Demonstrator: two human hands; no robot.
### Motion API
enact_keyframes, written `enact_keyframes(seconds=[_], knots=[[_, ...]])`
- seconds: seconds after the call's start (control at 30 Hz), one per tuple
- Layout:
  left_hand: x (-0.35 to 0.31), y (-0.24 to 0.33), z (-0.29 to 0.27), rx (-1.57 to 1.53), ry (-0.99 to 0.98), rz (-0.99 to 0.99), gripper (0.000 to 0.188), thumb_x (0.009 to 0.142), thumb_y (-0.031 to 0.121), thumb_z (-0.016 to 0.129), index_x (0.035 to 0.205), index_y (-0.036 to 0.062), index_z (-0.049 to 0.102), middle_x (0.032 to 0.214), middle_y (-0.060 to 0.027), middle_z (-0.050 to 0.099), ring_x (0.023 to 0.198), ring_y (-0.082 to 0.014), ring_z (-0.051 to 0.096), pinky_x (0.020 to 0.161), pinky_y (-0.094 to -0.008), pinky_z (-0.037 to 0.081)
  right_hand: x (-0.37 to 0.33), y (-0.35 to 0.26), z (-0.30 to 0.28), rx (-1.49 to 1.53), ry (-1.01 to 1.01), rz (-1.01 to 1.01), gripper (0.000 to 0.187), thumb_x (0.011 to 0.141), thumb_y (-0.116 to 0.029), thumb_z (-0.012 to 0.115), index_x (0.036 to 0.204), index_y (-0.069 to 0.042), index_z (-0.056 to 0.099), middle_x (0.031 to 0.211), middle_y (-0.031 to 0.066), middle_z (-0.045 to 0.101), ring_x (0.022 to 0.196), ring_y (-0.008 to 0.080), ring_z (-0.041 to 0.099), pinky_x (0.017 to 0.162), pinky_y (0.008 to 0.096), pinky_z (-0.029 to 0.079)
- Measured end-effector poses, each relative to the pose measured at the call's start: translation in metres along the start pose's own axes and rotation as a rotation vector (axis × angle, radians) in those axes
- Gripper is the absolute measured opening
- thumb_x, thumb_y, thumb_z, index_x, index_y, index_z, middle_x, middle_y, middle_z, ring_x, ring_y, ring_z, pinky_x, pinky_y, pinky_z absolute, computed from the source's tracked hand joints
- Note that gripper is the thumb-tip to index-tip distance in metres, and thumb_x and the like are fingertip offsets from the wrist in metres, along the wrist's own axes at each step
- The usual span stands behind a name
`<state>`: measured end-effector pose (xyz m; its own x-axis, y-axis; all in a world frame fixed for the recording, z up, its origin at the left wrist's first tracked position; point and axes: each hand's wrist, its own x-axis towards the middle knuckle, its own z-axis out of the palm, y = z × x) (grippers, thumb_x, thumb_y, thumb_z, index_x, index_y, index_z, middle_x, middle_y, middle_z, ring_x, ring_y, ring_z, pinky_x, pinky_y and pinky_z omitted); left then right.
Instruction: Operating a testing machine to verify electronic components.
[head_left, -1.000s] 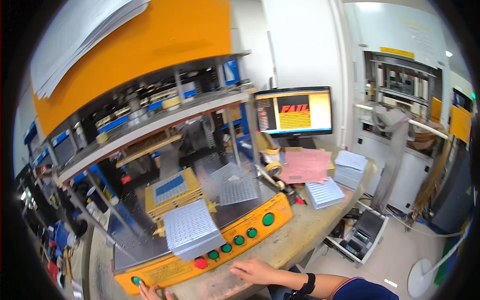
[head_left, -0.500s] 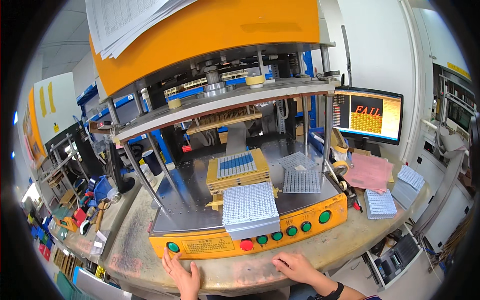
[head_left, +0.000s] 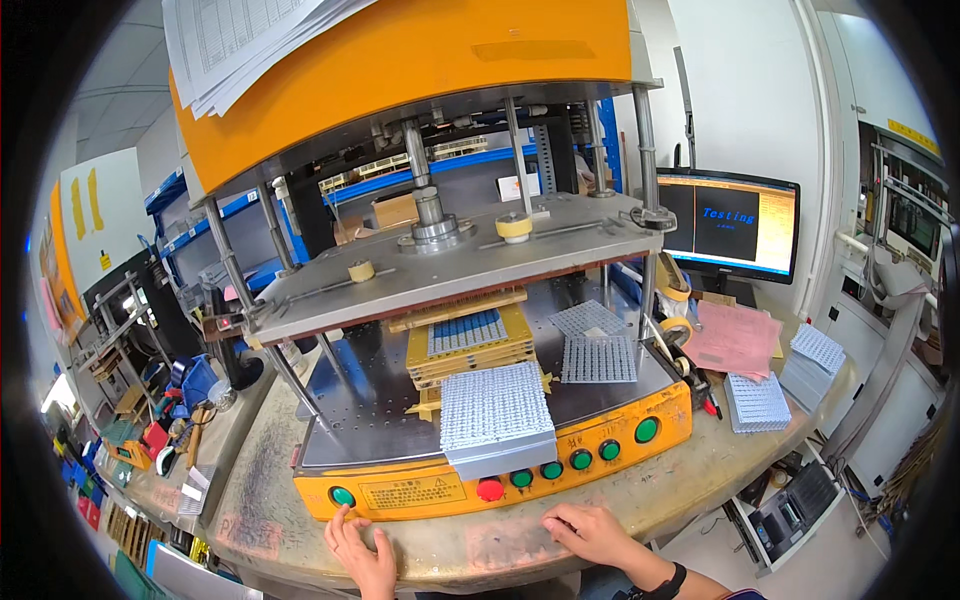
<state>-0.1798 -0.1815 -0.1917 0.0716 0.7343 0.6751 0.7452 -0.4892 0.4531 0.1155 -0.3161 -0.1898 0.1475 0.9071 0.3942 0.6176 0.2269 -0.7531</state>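
My left hand (head_left: 364, 556) is open over the bench's front edge, its fingers apart and empty. The fingertips sit just below the green button (head_left: 343, 497) at the left end of the press's orange front panel (head_left: 420, 492). Resting on the bench farther right, my right hand (head_left: 592, 534) has its fingers curled in, with nothing seen in them. A stack of white perforated panels (head_left: 496, 408) stands between and beyond my hands. Behind it, a blue-and-white panel (head_left: 466, 333) lies on the yellow layered fixture (head_left: 470, 372), close under the press's pin board (head_left: 455, 310).
Two loose grid panels (head_left: 598, 360) lie on the press bed. The press plate (head_left: 470, 265) rides on steel posts. To the right are a monitor (head_left: 728, 225), a pink sheet (head_left: 738, 338) and more panel stacks (head_left: 757, 402). Tools (head_left: 190, 425) clutter the left bench.
The press plate and pin board have come down toward the fixture. My left hand has drawn back slightly below the green button. The monitor went from a bright result display to a dark window.
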Motion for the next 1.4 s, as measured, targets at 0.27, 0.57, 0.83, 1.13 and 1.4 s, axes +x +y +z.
enact_keyframes(seconds=[0.27, 0.57, 0.83, 1.13, 1.4], knots=[[-0.003, -0.006, 0.002, -0.005, 0.001, 0.025, 0.015, 0.079, 0.005, 0.06, 0.089, 0.001, 0.049, 0.101, -0.0155, 0.053, 0.101, -0.0341, 0.045, 0.091, -0.0446, 0.034, -0.002, -0.001, 0.0, -0.007, 0.027, -0.03, 0.017, 0.094, -0.025, 0.056, 0.095, -0.01, 0.062, 0.081, 0.0092, 0.066, 0.072, 0.0306, 0.064, 0.06, 0.0393, 0.05], [-0.009, -0.019, 0.009, -0.056, -0.145, -0.137, 0.017, 0.081, 0.01, 0.064, 0.079, 0.0037, 0.048, 0.067, -0.0108, 0.05, 0.066, -0.029, 0.051, 0.064, -0.0397, 0.04, -0.006, -0.005, 0.0, -0.011, 0.028, 0.013, 0.017, 0.094, -0.025, 0.057, 0.094, -0.009, 0.062, 0.081, 0.0097, 0.066, 0.073, 0.0318, 0.064, 0.06, 0.0402, 0.049], [0.0, -0.017, 0.01, -0.048, -0.223, -0.186, 0.019, 0.081, 0.011, 0.065, 0.073, 0.0033, 0.05, 0.064, -0.0114, 0.052, 0.063, -0.0293, 0.052, 0.06, -0.0401, 0.04, 0.001, 0.01, -0.024, -0.228, 0.087, -0.169, 0.012, 0.089, -0.017, 0.062, 0.094, -0.006, 0.062, 0.09, 0.0119, 0.062, 0.087, 0.0328, 0.059, 0.075, 0.0398, 0.047], [0.001, -0.015, 0.015, -0.07, -0.191, -0.162, 0.021, 0.084, 0.014, 0.064, 0.073, 0.0032, 0.05, 0.065, -0.0092, 0.049, 0.063, -0.0254, 0.048, 0.061, -0.0369, 0.039, 0.003, 0.007, -0.028, -0.403, 0.207, -0.055, 0.032, 0.085, -0.016, 0.064, 0.116, -0.008, 0.058, 0.114, 0.0113, 0.056, 0.105, 0.0321, 0.053, 0.087, 0.0413, 0.043], [-0.004, -0.023, 0.006, -0.014, -0.172, 0.024, 0.031, 0.087, 0.035, 0.064, 0.083, 0.0043, 0.062, 0.07, -0.0148, 0.058, 0.064, -0.0318, 0.054, 0.06, -0.0418, 0.043, 0.005, -0.002, -0.007, -0.377, 0.144, -0.085, 0.058, 0.087, -0.018, 0.063, 0.139, -0.005, 0.041, 0.122, 0.0148, 0.049, 0.11, 0.0325, 0.05, 0.092, 0.0413, 0.044]])
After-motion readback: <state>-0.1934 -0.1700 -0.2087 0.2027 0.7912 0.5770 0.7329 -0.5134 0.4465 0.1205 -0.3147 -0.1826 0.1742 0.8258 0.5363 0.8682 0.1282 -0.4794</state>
